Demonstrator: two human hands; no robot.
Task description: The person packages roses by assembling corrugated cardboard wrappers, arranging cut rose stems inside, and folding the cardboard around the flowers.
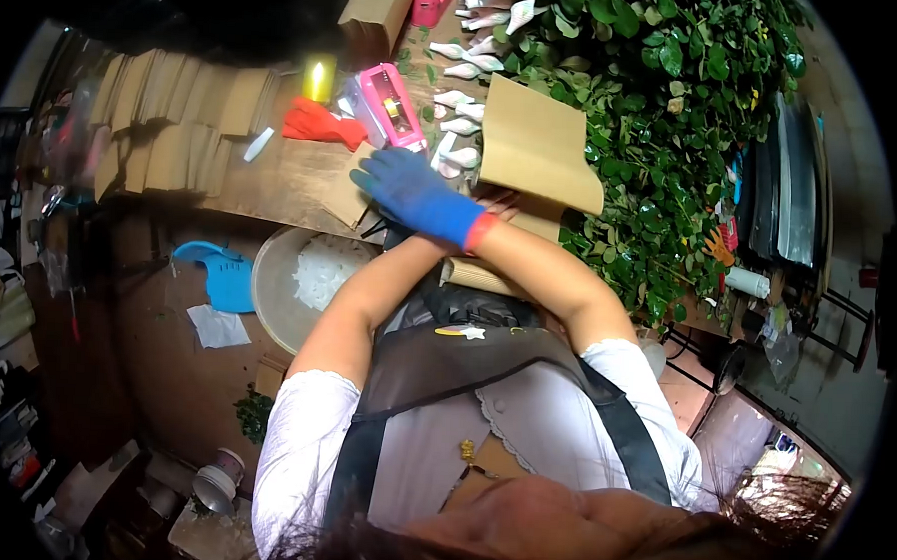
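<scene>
My forearms cross in front of my chest. My right hand (407,190), in a blue glove with greenish fingertips, reaches to the left over the other wrist. Its fingers look slightly apart, beside a small cardboard piece (344,197) and just below a pink tape dispenser (394,105). Bare and mostly covered by the glove, my left hand (499,202) shows a few fingers at the lower left edge of a curved brown cardboard sheet (537,144). Whether it grips the sheet is hidden. White-wrapped flower buds (461,127) lie in a column above the hands.
Leafy green stems (655,139) are heaped at the right. Stacked cardboard pieces (176,93), a red cloth (323,124) and a yellow object (318,78) are on the wooden table (263,179) at the left. Below its edge are a round tub (273,290) and a blue plastic item (230,283).
</scene>
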